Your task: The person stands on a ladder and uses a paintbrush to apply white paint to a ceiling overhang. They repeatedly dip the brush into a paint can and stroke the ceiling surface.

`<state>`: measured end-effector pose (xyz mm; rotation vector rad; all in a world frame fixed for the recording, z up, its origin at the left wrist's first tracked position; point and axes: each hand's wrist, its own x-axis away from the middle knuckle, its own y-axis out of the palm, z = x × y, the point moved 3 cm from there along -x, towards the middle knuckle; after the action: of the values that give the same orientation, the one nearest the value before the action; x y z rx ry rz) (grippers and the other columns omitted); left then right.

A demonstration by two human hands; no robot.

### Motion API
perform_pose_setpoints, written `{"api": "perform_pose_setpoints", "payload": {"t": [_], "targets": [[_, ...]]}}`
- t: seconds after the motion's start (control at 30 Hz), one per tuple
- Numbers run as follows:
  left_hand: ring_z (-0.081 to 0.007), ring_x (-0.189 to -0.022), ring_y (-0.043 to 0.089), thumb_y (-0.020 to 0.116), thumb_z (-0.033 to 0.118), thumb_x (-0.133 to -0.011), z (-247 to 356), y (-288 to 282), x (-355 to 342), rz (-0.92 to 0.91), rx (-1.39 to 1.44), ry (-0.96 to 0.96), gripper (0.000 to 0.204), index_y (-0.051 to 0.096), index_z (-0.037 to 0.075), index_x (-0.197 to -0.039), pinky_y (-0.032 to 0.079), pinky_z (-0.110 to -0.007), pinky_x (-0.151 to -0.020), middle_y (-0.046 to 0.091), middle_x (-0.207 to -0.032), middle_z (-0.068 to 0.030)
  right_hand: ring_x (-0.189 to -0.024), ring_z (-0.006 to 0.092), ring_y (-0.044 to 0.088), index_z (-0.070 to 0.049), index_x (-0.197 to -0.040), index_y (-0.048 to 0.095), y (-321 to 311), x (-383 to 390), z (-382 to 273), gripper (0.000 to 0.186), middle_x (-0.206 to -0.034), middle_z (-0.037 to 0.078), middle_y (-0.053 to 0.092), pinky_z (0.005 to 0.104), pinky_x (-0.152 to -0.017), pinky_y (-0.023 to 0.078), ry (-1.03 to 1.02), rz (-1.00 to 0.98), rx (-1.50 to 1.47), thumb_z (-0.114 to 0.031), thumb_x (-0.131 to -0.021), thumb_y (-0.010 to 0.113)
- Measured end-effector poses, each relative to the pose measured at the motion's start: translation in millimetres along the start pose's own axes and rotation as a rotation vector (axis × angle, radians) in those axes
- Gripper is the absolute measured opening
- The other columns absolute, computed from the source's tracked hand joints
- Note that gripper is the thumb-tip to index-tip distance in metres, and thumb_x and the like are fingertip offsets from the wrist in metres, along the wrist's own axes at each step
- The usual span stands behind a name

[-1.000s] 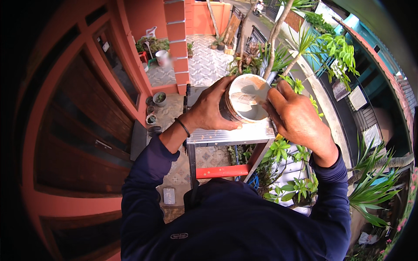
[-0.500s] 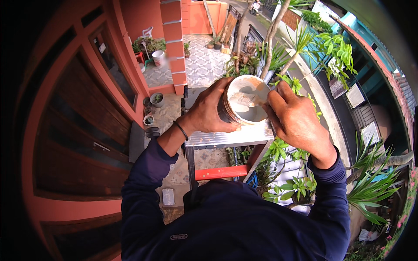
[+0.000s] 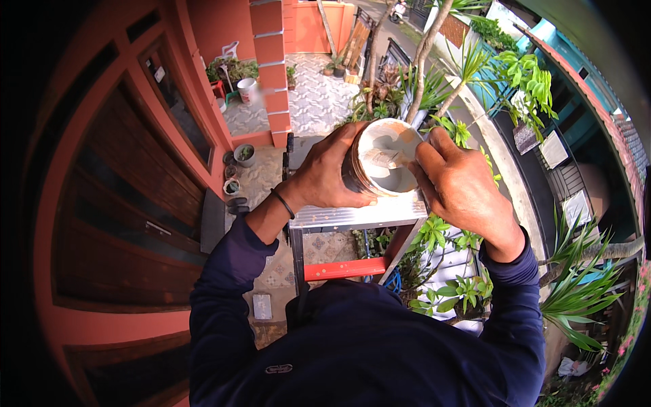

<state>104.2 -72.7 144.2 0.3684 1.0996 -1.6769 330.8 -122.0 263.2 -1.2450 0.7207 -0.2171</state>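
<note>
My left hand point(image 3: 332, 169) is wrapped round the side of a small paint can point(image 3: 354, 171), which tilts over the top of a stepladder point(image 3: 352, 216). Its inner wall is smeared white and brown, with pale grey-white paint point(image 3: 393, 180) at the bottom. My right hand point(image 3: 461, 183) is closed at the can's right rim, gripping a paintbrush whose handle is mostly hidden by the fingers. The paintbrush's bristles point(image 3: 385, 159) lie inside the can, coated with paint.
A red ladder step point(image 3: 344, 269) lies below the top. Left stands an orange wall with a dark wooden door point(image 3: 129, 203). Potted plants point(image 3: 245, 156) and a white bucket point(image 3: 248, 91) stand on the tiled floor. Tree trunks point(image 3: 424, 54) and leafy plants point(image 3: 468, 288) crowd the right side.
The can has shifted slightly to the right in my left hand. The paintbrush's bristles have moved a little inside it. My right hand stays almost in place.
</note>
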Motion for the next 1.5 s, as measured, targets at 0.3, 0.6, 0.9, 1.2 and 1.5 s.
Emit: {"api": "perform_pose_setpoints", "payload": {"t": [0.3,0.6,0.9,1.2,1.5], "targets": [[-0.0294,-0.136,0.060,0.105,0.028,-0.060,3,-1,-2,-0.022,0.032,-0.059,0.118,0.043,-0.001,-0.156,0.045,-0.041,-0.117,0.060,-0.145,-0.0186,-0.067,0.0438,0.068,0.001,-0.100,0.056,-1,3,2,0.019,-0.099,0.023,0.059,0.0527,-0.057,0.055,0.004,0.014,-0.006,-0.002,-0.090,0.071],[-0.0390,-0.132,0.064,0.102,0.031,-0.061,4,-3,-2,0.004,0.062,-0.104,0.116,0.043,-0.002,-0.155,0.050,-0.044,-0.112,0.062,-0.142,-0.0228,-0.070,0.0375,0.062,0.002,-0.098,0.062,-15,17,22,0.017,-0.086,0.018,0.059,0.0476,-0.063,0.047,0.183,0.145,-0.322,-0.009,-0.099,0.074],[-0.0353,-0.130,0.065,0.102,0.030,-0.060,-7,-5,-1,0.058,0.146,-0.138,0.113,0.045,-0.002,-0.152,0.048,-0.043,-0.114,0.065,-0.139,-0.0228,-0.072,0.0139,0.061,0.004,-0.099,0.066,-11,38,38,0.015,-0.087,0.010,0.068,0.0323,-0.065,0.048,0.339,0.313,-0.631,-0.008,-0.103,0.073],[-0.0326,-0.132,0.064,0.102,0.028,-0.060,-17,-6,2,0.085,0.220,-0.170,0.113,0.044,-0.005,-0.150,0.046,-0.041,-0.116,0.066,-0.139,-0.0232,-0.074,0.0365,0.062,0.003,-0.099,0.065,-8,30,26,0.013,-0.090,0.017,0.061,0.0429,-0.065,0.050,0.116,0.357,-0.342,-0.003,-0.098,0.076],[-0.0327,-0.134,0.063,0.103,0.029,-0.060,-18,-7,4,0.097,0.206,-0.199,0.113,0.043,-0.005,-0.150,0.045,-0.041,-0.117,0.065,-0.141,-0.0236,-0.078,0.0394,0.067,0.002,-0.100,0.065,-1,25,26,0.012,-0.095,0.018,0.063,0.0461,-0.067,0.053,0.020,0.353,-0.278,-0.001,-0.095,0.077]]}}
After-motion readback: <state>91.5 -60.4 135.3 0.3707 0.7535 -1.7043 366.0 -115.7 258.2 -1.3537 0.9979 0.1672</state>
